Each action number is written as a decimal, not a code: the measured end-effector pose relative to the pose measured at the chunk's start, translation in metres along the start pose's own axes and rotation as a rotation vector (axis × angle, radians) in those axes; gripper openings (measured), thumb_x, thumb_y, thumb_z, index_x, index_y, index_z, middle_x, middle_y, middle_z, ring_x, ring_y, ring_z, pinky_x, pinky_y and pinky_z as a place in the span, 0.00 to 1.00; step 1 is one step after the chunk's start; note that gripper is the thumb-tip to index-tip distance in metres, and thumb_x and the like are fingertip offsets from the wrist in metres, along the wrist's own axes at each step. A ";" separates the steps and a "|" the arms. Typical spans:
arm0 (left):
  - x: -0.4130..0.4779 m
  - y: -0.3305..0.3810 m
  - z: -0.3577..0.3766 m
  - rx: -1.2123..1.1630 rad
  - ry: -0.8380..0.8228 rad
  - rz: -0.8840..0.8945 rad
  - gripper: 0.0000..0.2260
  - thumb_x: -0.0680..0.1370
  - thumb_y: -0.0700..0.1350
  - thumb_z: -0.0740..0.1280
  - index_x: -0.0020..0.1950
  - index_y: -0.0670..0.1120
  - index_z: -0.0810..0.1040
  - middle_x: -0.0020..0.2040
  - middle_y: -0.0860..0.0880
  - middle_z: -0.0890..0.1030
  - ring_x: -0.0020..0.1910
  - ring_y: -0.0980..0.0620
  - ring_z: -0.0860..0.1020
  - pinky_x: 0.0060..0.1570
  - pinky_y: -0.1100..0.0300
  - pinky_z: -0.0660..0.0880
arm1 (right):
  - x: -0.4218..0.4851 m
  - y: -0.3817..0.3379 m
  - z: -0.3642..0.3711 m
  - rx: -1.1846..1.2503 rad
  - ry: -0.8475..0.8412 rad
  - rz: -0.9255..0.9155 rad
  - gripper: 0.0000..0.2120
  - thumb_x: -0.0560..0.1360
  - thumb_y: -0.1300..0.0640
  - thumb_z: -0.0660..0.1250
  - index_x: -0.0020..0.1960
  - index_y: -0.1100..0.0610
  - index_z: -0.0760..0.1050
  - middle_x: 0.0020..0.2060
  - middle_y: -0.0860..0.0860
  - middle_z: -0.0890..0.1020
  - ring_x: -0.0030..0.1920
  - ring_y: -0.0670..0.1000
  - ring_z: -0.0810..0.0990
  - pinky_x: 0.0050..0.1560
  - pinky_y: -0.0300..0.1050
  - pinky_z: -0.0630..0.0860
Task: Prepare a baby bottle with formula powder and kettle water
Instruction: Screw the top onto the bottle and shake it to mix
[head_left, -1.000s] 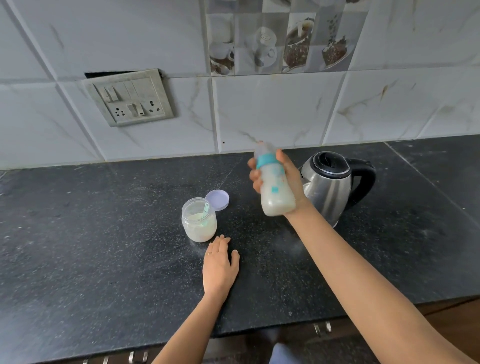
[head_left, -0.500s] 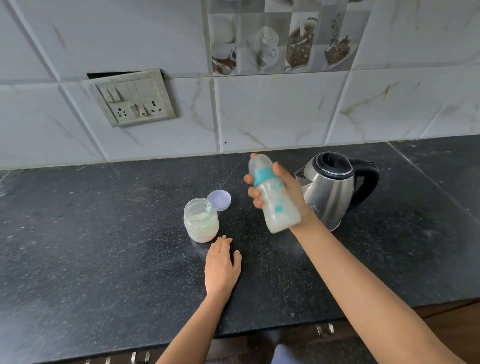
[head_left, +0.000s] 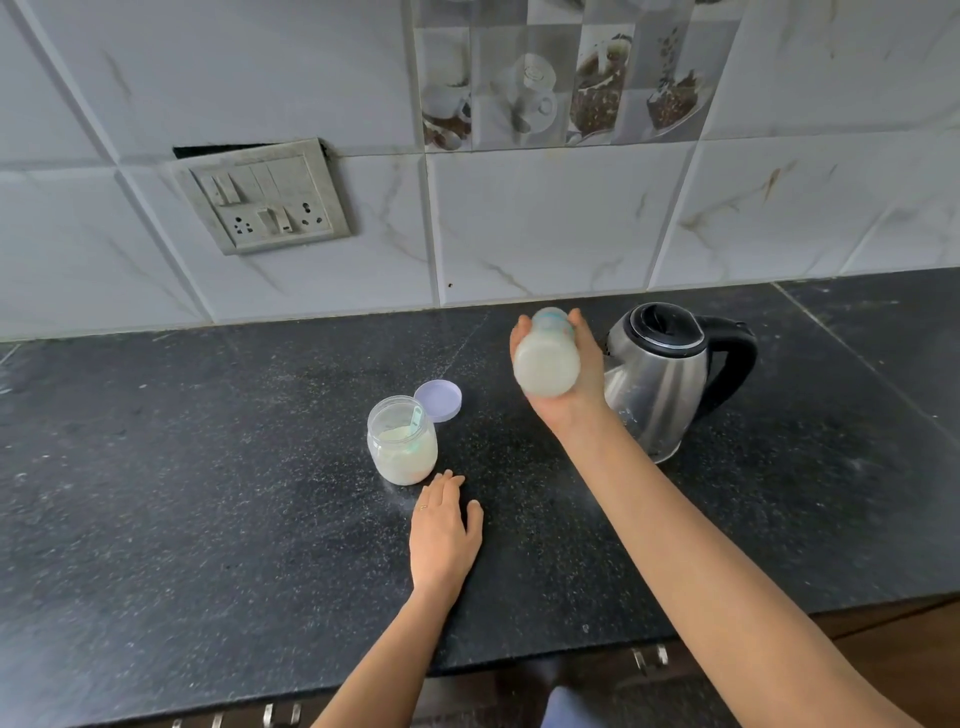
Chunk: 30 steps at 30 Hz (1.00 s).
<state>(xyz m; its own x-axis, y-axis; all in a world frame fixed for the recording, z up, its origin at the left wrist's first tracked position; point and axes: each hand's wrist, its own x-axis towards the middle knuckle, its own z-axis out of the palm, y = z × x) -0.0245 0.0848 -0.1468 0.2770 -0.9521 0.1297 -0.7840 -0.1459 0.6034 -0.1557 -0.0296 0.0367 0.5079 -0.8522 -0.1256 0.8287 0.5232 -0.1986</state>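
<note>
My right hand (head_left: 571, 384) grips a baby bottle (head_left: 546, 366) full of milky liquid, held in the air above the counter with its base tipped toward me and its teal collar pointing away. Just right of it stands a steel kettle (head_left: 660, 384) with a black lid and handle. An open jar of formula powder (head_left: 402, 441) with a scoop inside sits left of the bottle, its lilac lid (head_left: 439, 400) lying behind it. My left hand (head_left: 441, 535) rests flat on the counter in front of the jar, holding nothing.
The black speckled counter (head_left: 208, 493) runs to a tiled wall with a switch and socket plate (head_left: 262, 197) at upper left. Drawer handles (head_left: 647, 657) show below the front edge.
The bottle has swung from nearly upright to tipped with its base toward me, moving slightly up and back. My left hand has stayed flat on the counter.
</note>
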 end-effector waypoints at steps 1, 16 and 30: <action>0.000 0.000 0.000 0.012 0.001 0.007 0.17 0.79 0.46 0.63 0.67 0.42 0.73 0.70 0.45 0.72 0.72 0.47 0.67 0.72 0.52 0.63 | 0.000 0.000 -0.003 -0.031 0.012 0.011 0.30 0.66 0.52 0.75 0.61 0.60 0.67 0.42 0.58 0.79 0.33 0.55 0.82 0.30 0.46 0.80; 0.006 -0.003 0.005 0.254 -0.136 0.127 0.28 0.81 0.58 0.44 0.79 0.49 0.52 0.79 0.50 0.53 0.78 0.54 0.48 0.75 0.58 0.40 | -0.002 0.024 -0.011 -0.352 -0.049 0.195 0.24 0.67 0.49 0.73 0.57 0.63 0.73 0.42 0.57 0.79 0.34 0.52 0.80 0.32 0.43 0.79; 0.007 -0.001 0.004 0.248 -0.122 0.129 0.26 0.82 0.56 0.50 0.78 0.48 0.55 0.79 0.50 0.56 0.78 0.54 0.51 0.76 0.58 0.43 | 0.001 0.015 0.006 -0.206 -0.171 0.206 0.23 0.66 0.53 0.74 0.54 0.65 0.73 0.44 0.58 0.78 0.35 0.53 0.80 0.34 0.45 0.80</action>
<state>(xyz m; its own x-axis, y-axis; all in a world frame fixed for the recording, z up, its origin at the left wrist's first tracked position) -0.0240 0.0774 -0.1501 0.1096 -0.9901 0.0879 -0.9242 -0.0690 0.3756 -0.1411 -0.0227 0.0396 0.7062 -0.7077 -0.0224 0.6487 0.6593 -0.3802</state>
